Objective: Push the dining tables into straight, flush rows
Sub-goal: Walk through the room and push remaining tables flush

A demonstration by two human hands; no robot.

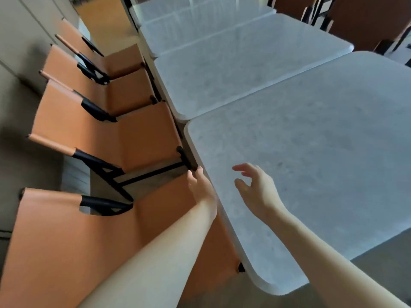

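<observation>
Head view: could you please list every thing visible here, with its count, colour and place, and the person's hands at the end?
tables: four at least, pale grey marble-look tops, in a row from near right to far centre; the nearest sits offset from the next.
chairs: five, orange with black frames, along the left side of the row.
far chairs: count unclear, brown, top right.
wall: beige, left.
left hand: at the nearest table's left edge.
right hand: above the nearest tabletop, fingers loosely spread.

A row of orange chairs (124,138) with black frames stands before a beige wall (20,41); darker chairs (364,21) far right.
</observation>
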